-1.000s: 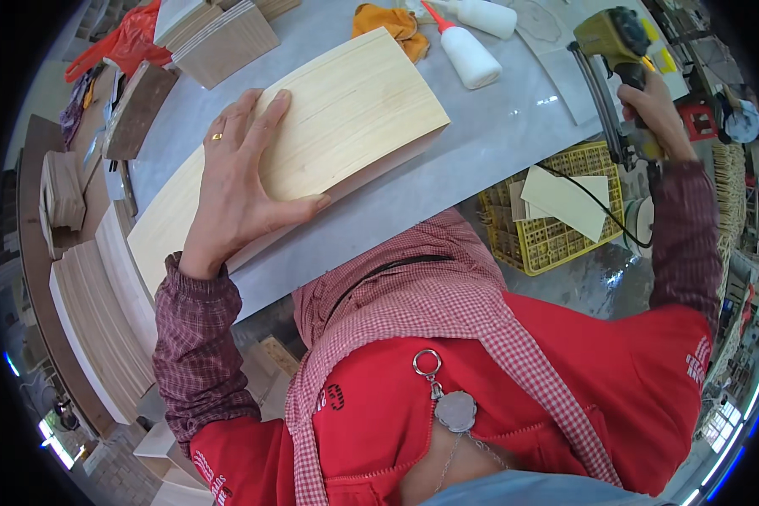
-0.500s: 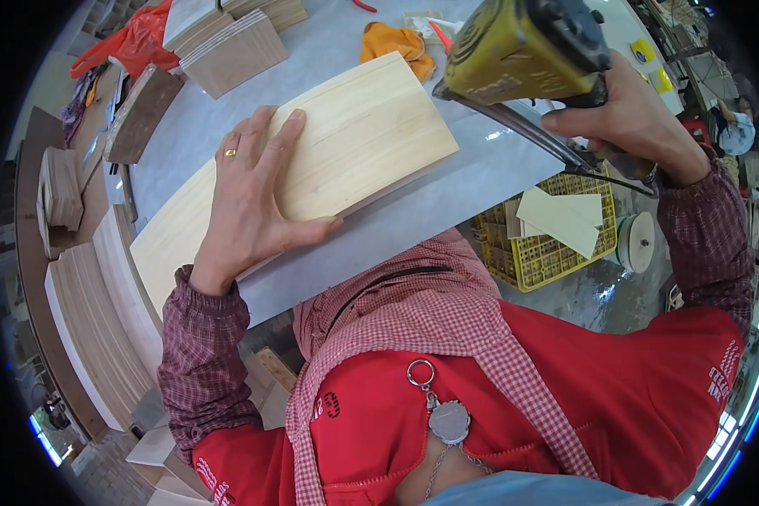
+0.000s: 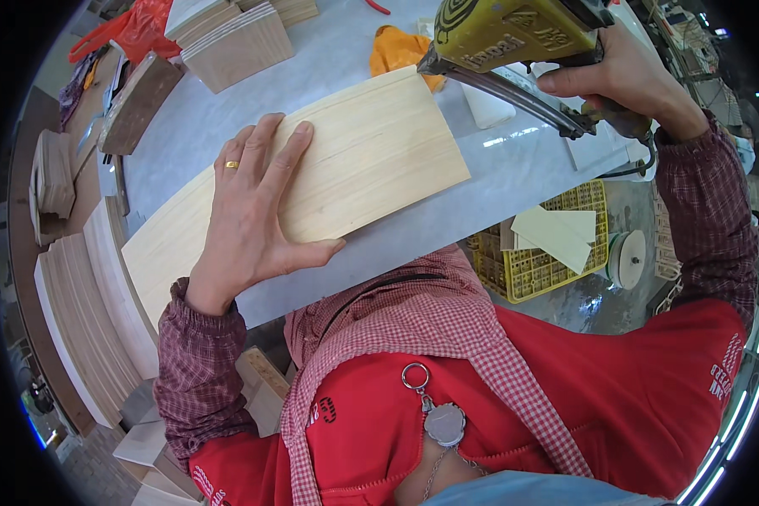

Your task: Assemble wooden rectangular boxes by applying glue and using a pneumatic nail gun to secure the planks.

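A pale wooden board (image 3: 371, 152) with a curved far edge lies slantwise on the table. My left hand (image 3: 257, 198) rests flat on it with the fingers spread and the thumb stretched along its near edge. In my right hand (image 3: 624, 80) is a yellow-green nail gun (image 3: 514, 34), its handle wrapped by my fingers. The gun's nose is at the board's far right corner and appears to touch it. The top of the gun runs out of the picture.
Stacked wooden blocks (image 3: 238, 52) and an orange cloth (image 3: 394, 49) lie on the far side of the table (image 3: 337, 38). Curved boards (image 3: 80, 329) stand at the left. A yellow crate (image 3: 557, 274) with flat pieces and a white spool (image 3: 628, 260) are below the table's right edge.
The nail gun in my right hand has moved left and away from me, bringing its nose to the board's far right corner. My left hand keeps its place on the board.
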A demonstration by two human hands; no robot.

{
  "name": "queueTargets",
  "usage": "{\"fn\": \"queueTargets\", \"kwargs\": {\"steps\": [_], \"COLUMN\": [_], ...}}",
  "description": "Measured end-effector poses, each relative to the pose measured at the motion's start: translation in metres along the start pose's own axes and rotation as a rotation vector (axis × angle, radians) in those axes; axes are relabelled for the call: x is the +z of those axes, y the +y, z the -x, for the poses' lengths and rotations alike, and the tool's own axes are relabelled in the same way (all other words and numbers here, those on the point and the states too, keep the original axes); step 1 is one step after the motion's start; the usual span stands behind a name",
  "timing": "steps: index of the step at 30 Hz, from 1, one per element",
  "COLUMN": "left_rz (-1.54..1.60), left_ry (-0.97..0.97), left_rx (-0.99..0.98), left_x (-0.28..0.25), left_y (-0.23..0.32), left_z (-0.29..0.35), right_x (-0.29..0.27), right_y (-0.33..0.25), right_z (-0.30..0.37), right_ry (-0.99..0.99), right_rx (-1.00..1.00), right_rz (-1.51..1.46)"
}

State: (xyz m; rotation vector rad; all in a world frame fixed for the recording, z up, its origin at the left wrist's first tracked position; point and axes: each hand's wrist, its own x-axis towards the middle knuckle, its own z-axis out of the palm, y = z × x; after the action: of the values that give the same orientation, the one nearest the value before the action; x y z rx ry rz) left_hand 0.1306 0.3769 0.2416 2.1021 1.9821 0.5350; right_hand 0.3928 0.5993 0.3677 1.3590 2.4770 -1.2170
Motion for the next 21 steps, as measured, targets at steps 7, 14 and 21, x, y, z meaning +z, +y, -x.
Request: {"fn": "queueTargets", "kwargs": {"steps": [7,14,21], "left_rz": [0.012,0.015,0.013], "left_ry": [-0.005,0.001,0.005], "left_rx": [0.0,0.001,0.008], "left_x": [0.0,0.001,0.001], "left_y": [-0.001,0.0,0.0], "left_z": [-0.001,0.0,0.001], "right_x": [-0.002,-0.004,-0.001], "right_y": [0.004,0.007,0.003], "right_z": [-0.009,-0.017,-0.011], "right_ry": [-0.001,-0.048,0.028], "right_rx": [-0.02,0.04,0.029], "right_rz": [-0.001,0.053,0.17]}}
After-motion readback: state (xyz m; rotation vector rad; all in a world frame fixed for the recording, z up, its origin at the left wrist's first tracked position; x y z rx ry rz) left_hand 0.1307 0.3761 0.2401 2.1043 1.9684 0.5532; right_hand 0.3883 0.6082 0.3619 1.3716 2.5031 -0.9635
